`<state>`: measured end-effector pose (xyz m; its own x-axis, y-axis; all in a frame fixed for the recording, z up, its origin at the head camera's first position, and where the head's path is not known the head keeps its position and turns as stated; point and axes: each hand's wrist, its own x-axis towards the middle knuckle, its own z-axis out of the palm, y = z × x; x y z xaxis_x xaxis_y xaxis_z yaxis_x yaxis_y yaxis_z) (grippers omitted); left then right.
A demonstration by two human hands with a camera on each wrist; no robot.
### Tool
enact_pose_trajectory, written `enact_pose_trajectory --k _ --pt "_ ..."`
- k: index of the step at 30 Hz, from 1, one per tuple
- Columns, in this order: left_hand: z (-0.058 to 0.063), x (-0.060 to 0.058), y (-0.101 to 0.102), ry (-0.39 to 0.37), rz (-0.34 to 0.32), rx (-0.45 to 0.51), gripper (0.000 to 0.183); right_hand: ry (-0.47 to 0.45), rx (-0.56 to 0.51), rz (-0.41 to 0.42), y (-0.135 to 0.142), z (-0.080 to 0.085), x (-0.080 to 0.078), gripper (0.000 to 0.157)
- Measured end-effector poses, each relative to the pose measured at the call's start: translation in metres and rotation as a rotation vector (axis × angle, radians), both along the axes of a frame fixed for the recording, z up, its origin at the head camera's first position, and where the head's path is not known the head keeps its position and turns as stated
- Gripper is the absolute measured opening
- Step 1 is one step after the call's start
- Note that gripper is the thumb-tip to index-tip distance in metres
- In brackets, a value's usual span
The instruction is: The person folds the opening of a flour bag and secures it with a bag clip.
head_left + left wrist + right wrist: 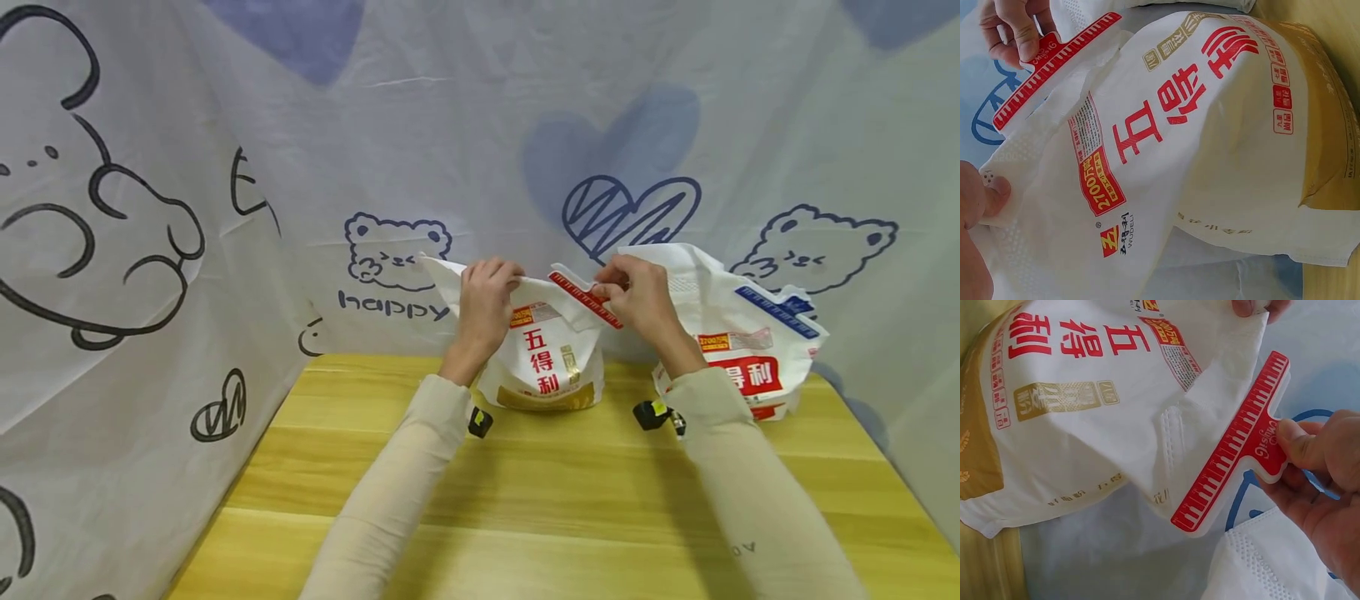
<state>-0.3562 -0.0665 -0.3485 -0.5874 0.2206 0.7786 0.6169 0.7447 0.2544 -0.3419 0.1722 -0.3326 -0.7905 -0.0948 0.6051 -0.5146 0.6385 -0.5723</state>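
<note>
A white flour bag (542, 354) with red characters and a gold base stands at the back of the table. My left hand (487, 300) pinches its top edge at the left; the thumb (997, 195) lies on the paper in the left wrist view. With thumb and fingers my right hand (637, 292) grips the tab of a red clip (1235, 447) with a piano-key pattern. The clip lies slantwise along the bag's top right edge, where the paper is folded. Whether its jaws bite the paper I cannot tell.
To the right stands a second white flour bag (738, 342), its corner carrying a blue clip (777, 310). Both bags are close to a printed cloth backdrop (465, 167). Wood-grain table (525, 517) lies under the forearms. Small black devices (651, 414) show at the wrists.
</note>
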Motion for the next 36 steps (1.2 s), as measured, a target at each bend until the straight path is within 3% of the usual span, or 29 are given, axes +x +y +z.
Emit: enact_pose_trajectory --k 8,16,24,36 --pt "0.002 0.0 -0.001 -0.072 -0.056 0.047 0.016 -0.012 0.042 0.075 -0.005 0.001 -0.009 0.007" --pt "0.006 0.0 0.0 -0.064 -0.096 0.076 0.017 -0.039 0.039 0.135 -0.014 -0.005 -0.016 0.008" --pt "0.007 0.001 0.002 -0.044 -0.087 0.086 0.014 -0.107 0.006 0.174 -0.022 -0.012 -0.018 0.01" --pt "0.006 0.001 0.006 -0.058 -0.088 0.098 0.017 -0.101 -0.004 0.185 -0.017 -0.015 -0.016 0.01"
